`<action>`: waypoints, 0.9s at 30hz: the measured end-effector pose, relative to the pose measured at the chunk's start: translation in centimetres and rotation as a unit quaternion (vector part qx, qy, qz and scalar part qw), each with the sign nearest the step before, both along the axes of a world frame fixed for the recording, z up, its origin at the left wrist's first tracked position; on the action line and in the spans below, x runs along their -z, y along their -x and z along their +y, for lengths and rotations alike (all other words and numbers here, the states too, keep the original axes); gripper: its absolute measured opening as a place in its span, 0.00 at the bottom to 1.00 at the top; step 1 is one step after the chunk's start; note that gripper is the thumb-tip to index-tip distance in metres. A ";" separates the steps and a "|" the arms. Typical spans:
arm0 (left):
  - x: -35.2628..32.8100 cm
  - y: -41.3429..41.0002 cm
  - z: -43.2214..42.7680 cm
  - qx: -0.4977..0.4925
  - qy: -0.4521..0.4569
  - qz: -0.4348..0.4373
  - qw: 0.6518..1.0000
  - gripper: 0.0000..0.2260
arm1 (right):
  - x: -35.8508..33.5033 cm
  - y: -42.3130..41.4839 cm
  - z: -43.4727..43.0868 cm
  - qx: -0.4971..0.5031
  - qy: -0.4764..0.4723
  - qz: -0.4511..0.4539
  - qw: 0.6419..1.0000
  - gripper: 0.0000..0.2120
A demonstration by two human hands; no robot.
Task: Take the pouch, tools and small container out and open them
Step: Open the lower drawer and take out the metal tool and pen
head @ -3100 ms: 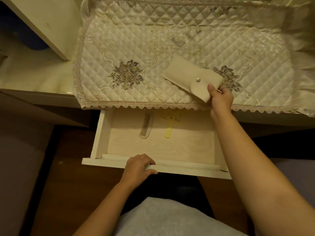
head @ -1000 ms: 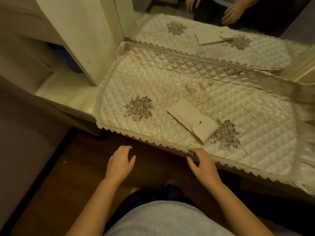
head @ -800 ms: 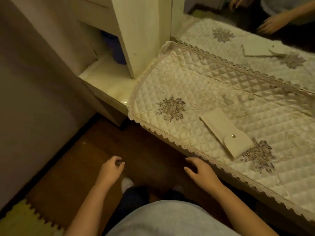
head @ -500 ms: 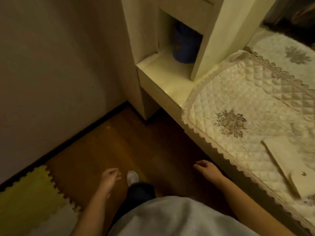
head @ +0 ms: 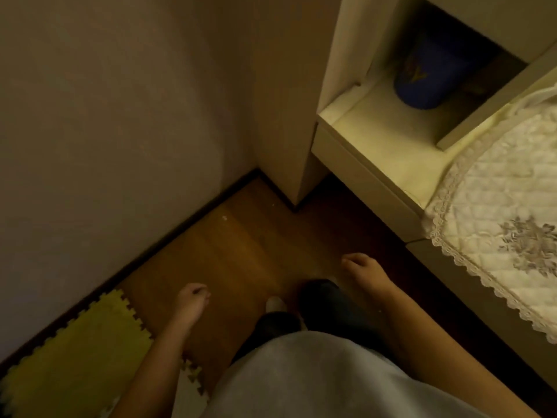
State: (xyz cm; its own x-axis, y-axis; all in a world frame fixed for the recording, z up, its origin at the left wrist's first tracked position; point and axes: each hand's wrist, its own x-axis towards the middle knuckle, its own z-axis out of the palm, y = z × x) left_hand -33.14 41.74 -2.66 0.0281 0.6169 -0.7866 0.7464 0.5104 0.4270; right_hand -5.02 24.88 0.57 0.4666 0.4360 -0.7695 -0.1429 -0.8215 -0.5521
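Note:
The cream pouch is out of view now. Only the left corner of the quilted lace-edged cloth on the dresser top shows at the right. My left hand hangs low over the wooden floor with its fingers curled in, holding nothing. My right hand hangs near the dresser's front edge, fingers loosely bent and empty. A dark blue round container stands in the open cubby of the cream cabinet at the upper right, well above and away from both hands.
A plain wall fills the left and meets the wooden floor at a dark baseboard. Yellow-green foam puzzle mats lie at the lower left. My feet and dark trousers are below, between the hands.
My view has swung left, away from the dresser top, so the pouch has left the frame. The drawer is shut. Both hands have dropped to my sides, empty.

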 end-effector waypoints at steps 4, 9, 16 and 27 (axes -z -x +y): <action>-1.3 -8.2 3.8 0.118 -0.033 -0.068 0.990 0.10 | -1.9 -2.6 1.5 0.049 -0.077 -0.075 0.993 0.14; -3.2 -19.9 5.7 0.239 -0.019 -0.161 0.957 0.11 | -3.5 -7.7 3.8 0.136 -0.145 -0.228 0.953 0.13; -3.0 -28.5 7.0 0.282 0.059 -0.224 0.931 0.16 | -3.4 -12.6 5.3 0.145 -0.073 -0.393 0.905 0.14; 6.2 -32.9 6.7 0.157 0.199 -0.287 0.924 0.25 | 0.6 -13.2 5.2 0.177 0.087 -0.440 0.876 0.22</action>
